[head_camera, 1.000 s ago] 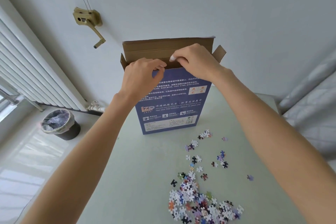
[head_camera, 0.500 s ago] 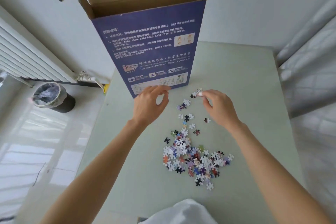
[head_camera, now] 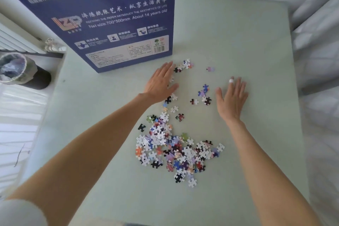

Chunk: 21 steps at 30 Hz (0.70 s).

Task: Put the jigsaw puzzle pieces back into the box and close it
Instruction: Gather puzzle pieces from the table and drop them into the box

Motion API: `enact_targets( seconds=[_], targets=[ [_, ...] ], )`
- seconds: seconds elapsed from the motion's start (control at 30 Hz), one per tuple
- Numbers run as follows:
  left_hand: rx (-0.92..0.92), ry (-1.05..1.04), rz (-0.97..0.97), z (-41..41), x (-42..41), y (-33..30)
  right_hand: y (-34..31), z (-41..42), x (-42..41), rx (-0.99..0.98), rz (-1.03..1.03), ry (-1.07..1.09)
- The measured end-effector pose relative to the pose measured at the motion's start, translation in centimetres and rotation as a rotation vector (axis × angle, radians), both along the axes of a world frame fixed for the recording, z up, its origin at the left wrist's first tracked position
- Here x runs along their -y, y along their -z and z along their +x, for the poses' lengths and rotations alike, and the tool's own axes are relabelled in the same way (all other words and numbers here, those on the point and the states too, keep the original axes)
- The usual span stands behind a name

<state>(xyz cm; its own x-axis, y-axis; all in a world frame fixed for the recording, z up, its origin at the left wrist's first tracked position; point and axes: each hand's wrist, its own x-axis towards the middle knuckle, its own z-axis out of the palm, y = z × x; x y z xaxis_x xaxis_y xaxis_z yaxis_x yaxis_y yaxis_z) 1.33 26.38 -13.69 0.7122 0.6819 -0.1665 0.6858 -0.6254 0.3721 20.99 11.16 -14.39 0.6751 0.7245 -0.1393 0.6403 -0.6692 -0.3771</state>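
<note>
Puzzle pieces (head_camera: 176,152) are found lying loose on the pale green bench (head_camera: 247,33), most in a dense heap toward the near side, with a thinner scatter running up to the foot of the box (head_camera: 102,14). One stray lilac piece (head_camera: 210,69) lies apart, beyond the rest. The box is stood upright at the far left of the bench; its top falls outside the view, so the state of its flaps cannot be told.

Both hands are spread flat, fingers extended, and nothing is held in either. The left hand (head_camera: 161,83) is set on the left flank of the scatter, near the box base, touching a few pieces. The right hand (head_camera: 232,97) is laid on the right flank, just beside several loose pieces; a white band is seen on one finger.

The step in hand is judged to be gathering: outlying pieces are to be swept together before being lifted. A converging inward sweep is called for next, with the stray piece included.

Open bench is available on the right and at the near side. The left edge is close, and a bin (head_camera: 16,69) stands on the floor below it.
</note>
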Motion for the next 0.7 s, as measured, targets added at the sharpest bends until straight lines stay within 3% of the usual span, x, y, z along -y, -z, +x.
enact_targets(
  seconds=[0.27,0.43,0.63,0.7],
  targets=[
    [-0.095,0.204,0.073,4.6,-1.9,1.3,1.0,-0.7,-5.1,0.003,0.057,-0.525],
    [0.038,0.318,-0.127,-1.7,4.7,0.4,-0.3,-6.3,1.1,-0.160,0.042,-0.738],
    [0.054,0.191,-0.337,-7.1,11.4,-2.6,-2.9,-9.7,8.0,-0.561,0.114,-0.657],
    [0.060,0.123,-0.265,-8.4,12.6,-3.2,-3.4,-9.3,9.9,-0.477,0.180,-0.539]
  ],
)
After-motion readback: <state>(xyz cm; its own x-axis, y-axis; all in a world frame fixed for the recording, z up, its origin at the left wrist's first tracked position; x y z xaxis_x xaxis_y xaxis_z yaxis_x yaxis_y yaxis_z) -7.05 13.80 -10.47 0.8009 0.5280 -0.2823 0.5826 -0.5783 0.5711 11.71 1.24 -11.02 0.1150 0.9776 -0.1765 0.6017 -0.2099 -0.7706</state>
